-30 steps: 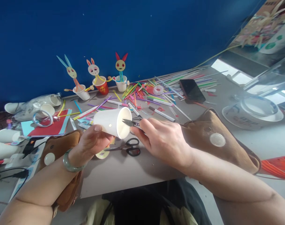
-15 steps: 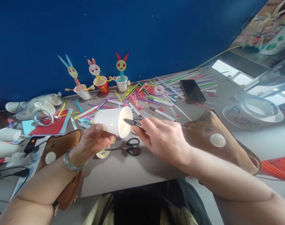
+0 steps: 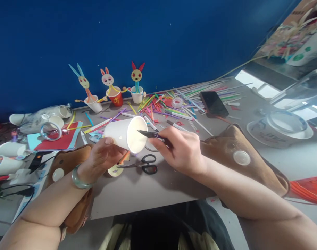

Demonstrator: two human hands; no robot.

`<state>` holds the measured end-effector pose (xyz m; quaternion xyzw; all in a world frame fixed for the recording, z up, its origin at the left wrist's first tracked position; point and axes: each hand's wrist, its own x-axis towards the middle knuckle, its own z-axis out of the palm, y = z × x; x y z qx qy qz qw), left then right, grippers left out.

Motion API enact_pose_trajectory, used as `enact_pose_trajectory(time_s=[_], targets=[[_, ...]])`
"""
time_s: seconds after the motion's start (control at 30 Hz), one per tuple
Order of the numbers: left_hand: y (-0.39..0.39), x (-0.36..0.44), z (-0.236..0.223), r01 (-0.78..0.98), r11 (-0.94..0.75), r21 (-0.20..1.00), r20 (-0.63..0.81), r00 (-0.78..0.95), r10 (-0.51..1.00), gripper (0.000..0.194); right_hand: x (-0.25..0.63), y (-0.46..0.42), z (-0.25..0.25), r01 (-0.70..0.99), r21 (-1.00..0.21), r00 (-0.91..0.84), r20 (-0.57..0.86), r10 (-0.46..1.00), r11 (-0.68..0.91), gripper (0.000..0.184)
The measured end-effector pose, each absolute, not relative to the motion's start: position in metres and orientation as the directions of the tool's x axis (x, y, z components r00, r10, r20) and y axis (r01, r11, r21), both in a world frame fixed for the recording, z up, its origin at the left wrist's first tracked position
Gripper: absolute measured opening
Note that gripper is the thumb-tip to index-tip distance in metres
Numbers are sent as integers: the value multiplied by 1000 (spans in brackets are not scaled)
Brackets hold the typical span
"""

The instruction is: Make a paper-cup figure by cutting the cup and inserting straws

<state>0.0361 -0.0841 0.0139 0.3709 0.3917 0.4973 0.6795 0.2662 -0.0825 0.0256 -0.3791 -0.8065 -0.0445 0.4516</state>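
My left hand (image 3: pixel 106 152) is wrapped round a white paper cup (image 3: pixel 116 133), holding it on its side above the table. The cup's wide mouth faces right, and a small light spot like a hole shows in its wall. My right hand (image 3: pixel 176 149) grips a dark pointed knife (image 3: pixel 148 133), whose tip points left at the mouth; I cannot tell whether it is inside. Below the cup lie black-handled scissors (image 3: pixel 149 169), and beside them a pale round paper piece (image 3: pixel 115 171) with a drawn mark, partly hidden by my left hand.
Three cups with rabbit-faced figures, white (image 3: pixel 93 103), red (image 3: pixel 114 97) and white (image 3: pixel 136 94), stand along the blue wall. Coloured sticks (image 3: pixel 153 104), markers, a tape roll (image 3: pixel 177 102) and a phone (image 3: pixel 214 103) cover the back. Brown cushions (image 3: pixel 235 156) lie under both forearms.
The knife tip has shifted slightly within the cup's mouth area, and more of the blade shows. The cup's mouth has turned a little more toward me. My left hand keeps its hold.
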Motion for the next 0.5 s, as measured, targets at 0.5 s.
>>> enact_pose_trajectory(time_s=[0.5], targets=[[-88,50,13,-395,482,782,-291,454,843,32,265,-45,12,-17,-932,-531,316,786,363,73]])
